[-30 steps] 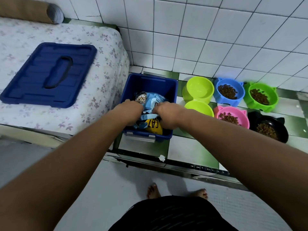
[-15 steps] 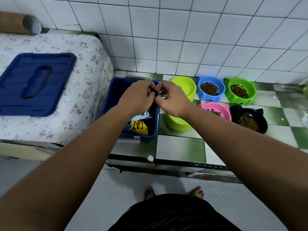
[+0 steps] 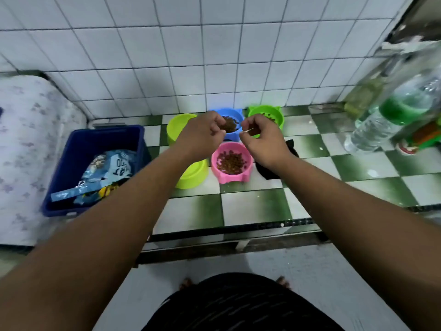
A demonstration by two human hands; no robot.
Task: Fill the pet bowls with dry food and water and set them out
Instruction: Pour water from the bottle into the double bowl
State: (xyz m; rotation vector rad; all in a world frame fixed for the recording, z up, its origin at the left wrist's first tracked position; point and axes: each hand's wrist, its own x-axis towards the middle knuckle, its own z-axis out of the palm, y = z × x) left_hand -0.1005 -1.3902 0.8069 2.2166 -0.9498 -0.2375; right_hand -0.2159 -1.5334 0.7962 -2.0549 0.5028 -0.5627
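My left hand (image 3: 200,139) and my right hand (image 3: 262,142) hover close together above the pet bowls on the tiled ledge. The left hand's fingers are curled shut with nothing visible in them. My right thumb and forefinger pinch a small pale strip (image 3: 248,131). Kibble fills the pink bowl (image 3: 231,163), the blue bowl (image 3: 231,117) and the green bowl (image 3: 268,114). Two lime bowls (image 3: 177,126) (image 3: 194,175) look empty. A black bowl (image 3: 265,173) is mostly hidden under my right wrist. A clear water bottle (image 3: 391,118) stands blurred at the right.
A dark blue bin (image 3: 78,149) at the left of the ledge holds a blue cat food bag (image 3: 112,163). A flowered cloth surface (image 3: 26,139) lies left of it. The tiled wall rises behind the bowls. My bare feet show below the ledge's edge.
Both hands came up out of the bin, left the food bag there, and shifted right over the bowls. The view swung right, bringing the water bottle into sight.
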